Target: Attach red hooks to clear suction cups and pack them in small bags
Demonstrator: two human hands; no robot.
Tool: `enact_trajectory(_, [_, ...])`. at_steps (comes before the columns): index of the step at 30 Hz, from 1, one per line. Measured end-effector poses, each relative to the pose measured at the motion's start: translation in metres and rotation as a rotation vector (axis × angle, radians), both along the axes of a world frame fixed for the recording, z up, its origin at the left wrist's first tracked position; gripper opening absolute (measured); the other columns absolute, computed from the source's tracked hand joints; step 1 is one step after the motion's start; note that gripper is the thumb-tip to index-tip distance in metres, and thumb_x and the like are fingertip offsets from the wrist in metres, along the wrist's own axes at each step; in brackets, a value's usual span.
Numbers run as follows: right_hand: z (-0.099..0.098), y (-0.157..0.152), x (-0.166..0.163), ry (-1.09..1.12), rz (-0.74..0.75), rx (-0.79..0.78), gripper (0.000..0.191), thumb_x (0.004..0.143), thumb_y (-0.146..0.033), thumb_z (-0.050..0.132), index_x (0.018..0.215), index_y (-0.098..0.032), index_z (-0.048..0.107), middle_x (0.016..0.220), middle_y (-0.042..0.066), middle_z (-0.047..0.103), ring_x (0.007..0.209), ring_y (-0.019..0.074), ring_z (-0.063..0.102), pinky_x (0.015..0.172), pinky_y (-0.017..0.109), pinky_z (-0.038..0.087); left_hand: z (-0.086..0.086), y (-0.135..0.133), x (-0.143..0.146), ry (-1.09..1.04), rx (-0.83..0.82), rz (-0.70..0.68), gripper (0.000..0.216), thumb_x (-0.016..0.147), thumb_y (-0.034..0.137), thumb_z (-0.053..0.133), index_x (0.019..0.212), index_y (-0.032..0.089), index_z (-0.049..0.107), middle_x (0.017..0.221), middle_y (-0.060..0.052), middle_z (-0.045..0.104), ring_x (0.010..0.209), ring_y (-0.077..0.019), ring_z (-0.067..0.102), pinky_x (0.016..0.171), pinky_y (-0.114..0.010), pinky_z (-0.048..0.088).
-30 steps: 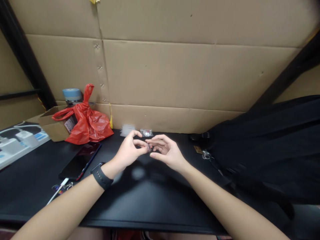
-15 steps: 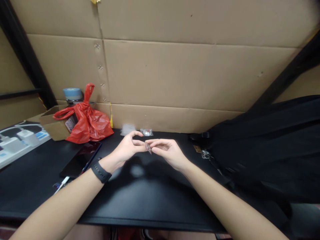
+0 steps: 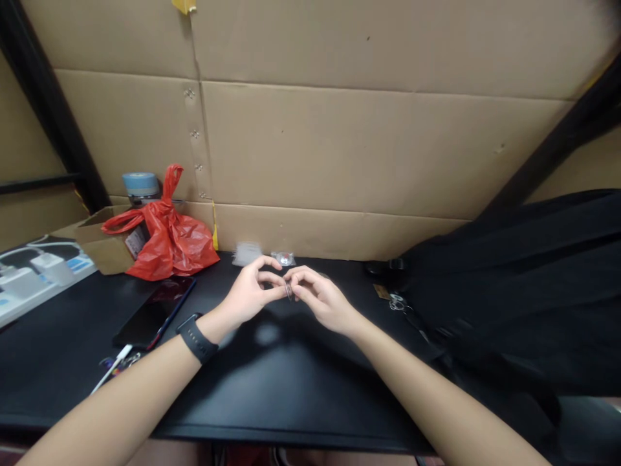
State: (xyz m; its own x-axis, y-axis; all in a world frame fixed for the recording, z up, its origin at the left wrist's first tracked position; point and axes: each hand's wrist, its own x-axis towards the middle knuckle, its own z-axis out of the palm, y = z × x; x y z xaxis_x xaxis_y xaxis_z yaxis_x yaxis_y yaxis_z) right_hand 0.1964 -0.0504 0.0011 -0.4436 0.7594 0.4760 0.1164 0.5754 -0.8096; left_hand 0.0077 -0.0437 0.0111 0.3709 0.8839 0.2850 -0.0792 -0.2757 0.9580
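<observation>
Black desk (image 3: 291,395), seemingly cardboard wall (image 3: 339,149) behind.

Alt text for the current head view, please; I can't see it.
A left hand and right hand pinch a small thin object above a black desk. A phone and red plastic bag sit left, black fabric right.

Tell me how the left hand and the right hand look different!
The left hand has a black watch above it; the right hand has a bare wrist. The left hand's pointing finger arches away from its thumb, while the right hand's is curled close to its thumb. Both have fingertips at a small, thin thing, too small to identify.
</observation>
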Motion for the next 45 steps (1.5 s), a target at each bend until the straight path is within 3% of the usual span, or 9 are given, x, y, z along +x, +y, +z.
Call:
enact_trajectory(4, [0.001, -0.003, 0.000, -0.157, -0.084, 0.180, 0.026, 0.099, -0.041, 0.042, 0.087, -0.022, 0.056, 0.112, 0.009, 0.052, 0.109, 0.0225, 0.052, 0.100, 0.041, 0.041, -0.003, -0.001, 0.004, 0.060, 0.146, -0.037, 0.013, 0.085, 0.026, 0.060, 0.093, 0.016, 0.058, 0.079, -0.002, 0.065, 0.075, -0.0139, 0.064, 0.074, -0.026, 0.050])
enact_trajectory(11, [-0.005, 0.000, 0.003, -0.257, -0.150, 0.261, 0.023, 0.101, -0.039, 0.037, 0.094, -0.024, 0.053, 0.124, 0.010, 0.049, 0.119, 0.0250, 0.045, 0.105, 0.046, 0.034, -0.002, -0.010, 0.005, 0.414, 0.374, 0.123, 0.016, 0.079, 0.027, 0.066, 0.091, 0.018, 0.060, 0.082, 0.002, 0.062, 0.074, -0.0121, 0.056, 0.071, -0.023, 0.045])
enact_trajectory(15, [-0.004, 0.003, 0.007, -0.285, -0.132, 0.258, 0.024, 0.101, -0.039, 0.037, 0.094, -0.023, 0.053, 0.124, 0.011, 0.049, 0.118, 0.0252, 0.045, 0.105, 0.047, 0.035, -0.003, -0.004, 0.002, 0.480, 0.454, 0.143, 0.013, 0.077, 0.023, 0.066, 0.089, 0.017, 0.064, 0.086, 0.000, 0.065, 0.076, -0.0139, 0.058, 0.072, -0.024, 0.045])
enact_trajectory(26, [0.003, 0.010, 0.017, -0.348, -0.046, 0.210, 0.018, 0.097, -0.034, 0.051, 0.087, -0.021, 0.059, 0.121, 0.009, 0.056, 0.116, 0.0219, 0.052, 0.101, 0.040, 0.041, -0.024, 0.001, 0.006, 0.549, 0.423, 0.179, 0.009, 0.079, 0.028, 0.071, 0.077, 0.021, 0.075, 0.090, -0.003, 0.066, 0.087, -0.0175, 0.061, 0.082, -0.028, 0.045])
enact_trajectory(30, [-0.001, 0.030, 0.038, -0.337, -0.270, 0.281, 0.015, 0.095, -0.026, 0.049, 0.089, -0.020, 0.061, 0.103, 0.008, 0.063, 0.097, 0.0195, 0.060, 0.089, 0.035, 0.046, -0.028, -0.003, 0.009, 0.736, 0.556, 0.050, 0.007, 0.084, 0.028, 0.071, 0.085, 0.025, 0.077, 0.088, -0.002, 0.069, 0.090, -0.0191, 0.059, 0.086, -0.031, 0.042])
enact_trajectory(34, [-0.015, 0.053, 0.067, -0.599, -0.433, 0.269, 0.017, 0.083, -0.020, 0.062, 0.100, -0.018, 0.065, 0.103, 0.009, 0.066, 0.096, 0.0221, 0.061, 0.090, 0.037, 0.046, -0.027, -0.005, 0.009, 0.854, 0.664, 0.018, 0.014, 0.089, 0.036, 0.064, 0.096, 0.029, 0.075, 0.094, -0.001, 0.071, 0.097, -0.0214, 0.058, 0.088, -0.034, 0.041])
enact_trajectory(37, [-0.025, 0.061, 0.078, -0.687, -0.409, 0.183, 0.022, 0.077, -0.020, 0.067, 0.099, -0.018, 0.067, 0.101, 0.009, 0.068, 0.092, 0.0218, 0.064, 0.087, 0.035, 0.048, -0.022, 0.008, -0.003, 0.819, 0.676, 0.149, 0.023, 0.094, 0.037, 0.055, 0.109, 0.026, 0.069, 0.103, -0.003, 0.072, 0.099, -0.0216, 0.061, 0.090, -0.035, 0.043])
enact_trajectory(41, [-0.030, 0.064, 0.081, -0.630, -0.448, 0.119, 0.022, 0.076, -0.018, 0.067, 0.098, -0.018, 0.068, 0.095, 0.007, 0.071, 0.082, 0.0191, 0.065, 0.080, 0.031, 0.050, -0.018, 0.044, -0.041, 0.816, 0.684, 0.350, 0.023, 0.093, 0.021, 0.048, 0.104, 0.019, 0.068, 0.106, -0.006, 0.071, 0.098, -0.0217, 0.064, 0.091, -0.034, 0.047])
enact_trajectory(45, [-0.033, 0.067, 0.083, -0.563, -0.464, 0.053, 0.019, 0.075, -0.017, 0.068, 0.094, -0.020, 0.067, 0.090, 0.004, 0.073, 0.077, 0.0173, 0.066, 0.077, 0.029, 0.050, -0.018, 0.069, -0.076, 0.916, 0.647, 0.256, 0.016, 0.086, 0.021, 0.056, 0.093, 0.018, 0.071, 0.094, -0.005, 0.071, 0.086, -0.0199, 0.066, 0.080, -0.029, 0.050])
